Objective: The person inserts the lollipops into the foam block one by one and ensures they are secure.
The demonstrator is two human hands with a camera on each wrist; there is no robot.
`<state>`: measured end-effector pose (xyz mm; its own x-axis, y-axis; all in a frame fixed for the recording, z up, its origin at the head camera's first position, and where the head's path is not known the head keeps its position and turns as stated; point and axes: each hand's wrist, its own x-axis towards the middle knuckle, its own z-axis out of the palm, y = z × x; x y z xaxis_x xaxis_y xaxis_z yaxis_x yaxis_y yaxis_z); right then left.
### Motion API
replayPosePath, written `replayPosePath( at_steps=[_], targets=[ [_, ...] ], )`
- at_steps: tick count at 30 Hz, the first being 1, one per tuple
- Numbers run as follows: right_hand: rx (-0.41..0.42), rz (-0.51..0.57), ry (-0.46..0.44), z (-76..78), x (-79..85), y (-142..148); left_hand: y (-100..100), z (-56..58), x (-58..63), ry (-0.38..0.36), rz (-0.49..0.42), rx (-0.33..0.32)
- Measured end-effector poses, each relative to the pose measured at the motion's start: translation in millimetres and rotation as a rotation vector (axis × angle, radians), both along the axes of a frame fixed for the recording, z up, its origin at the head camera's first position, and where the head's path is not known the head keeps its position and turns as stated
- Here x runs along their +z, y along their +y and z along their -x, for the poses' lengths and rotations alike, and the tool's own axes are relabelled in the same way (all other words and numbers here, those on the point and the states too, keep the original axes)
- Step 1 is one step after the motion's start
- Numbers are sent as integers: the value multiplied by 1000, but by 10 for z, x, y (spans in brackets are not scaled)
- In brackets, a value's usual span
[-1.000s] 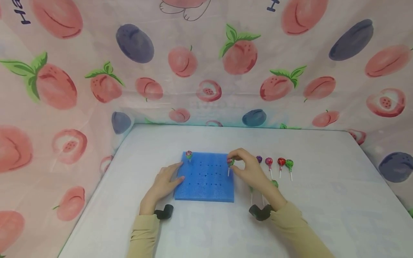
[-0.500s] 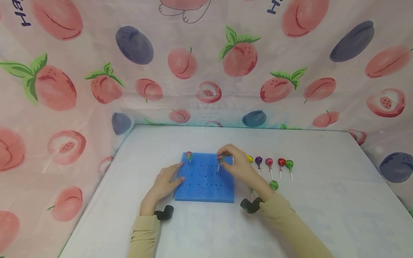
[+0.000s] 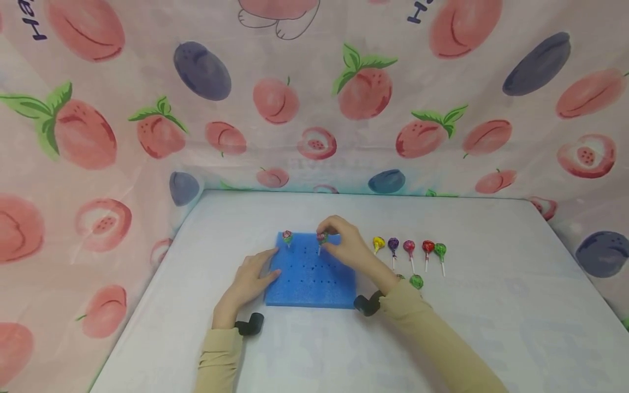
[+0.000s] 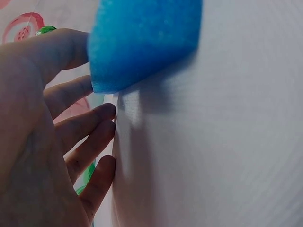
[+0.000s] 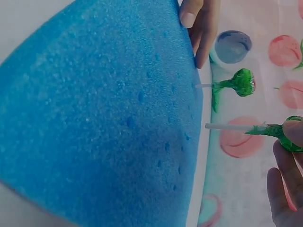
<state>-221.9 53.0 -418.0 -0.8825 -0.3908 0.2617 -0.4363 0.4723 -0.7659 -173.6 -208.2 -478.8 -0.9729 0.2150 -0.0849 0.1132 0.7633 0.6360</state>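
My right hand (image 3: 346,245) pinches a green-and-red wrapped lollipop (image 3: 321,238) by its head, white stick pointing down over the far part of a blue foam board (image 3: 309,295). In the right wrist view the stick's tip is apart from the board's surface, which is dotted with small holes. Another lollipop (image 3: 287,236) with a similar wrapper stands upright in the board's far left corner. My left hand (image 3: 250,278) rests at the board's left edge, fingers extended, thumb on top; the left wrist view shows the fingers (image 4: 90,125) spread beside the foam.
Right of the board lies a row of lollipops: yellow (image 3: 378,243), purple (image 3: 393,244), pink (image 3: 409,247), red (image 3: 428,246) and green (image 3: 440,249). Nearer, another green lollipop (image 3: 416,281) lies partly behind the right forearm. A fruit-print cloth (image 3: 314,109) hangs behind the white table (image 3: 491,305).
My right hand has carried its lollipop leftward from the board's right edge to above its far middle, uncovering the yellow lollipop. The left hand stays in place.
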Motion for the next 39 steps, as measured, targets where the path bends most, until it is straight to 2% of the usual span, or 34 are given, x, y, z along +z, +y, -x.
replayPosePath(
  at_steps=[7,14,21,30,39],
  targets=[
    [4,2,-31,44,-23,-72,1,11,-29,-2,3,10],
    [23,13,-22,128,-81,-137,-5,2,-19,10,3,12],
    [20,16,-30,186,-145,-186,-6,0,-7,-18,6,13],
    [14,33,-15,239,-193,-233,-5,-3,2,-29,0,21],
    [30,28,5,261,-218,-265,9,-4,-25,-6,19,19]
  ],
)
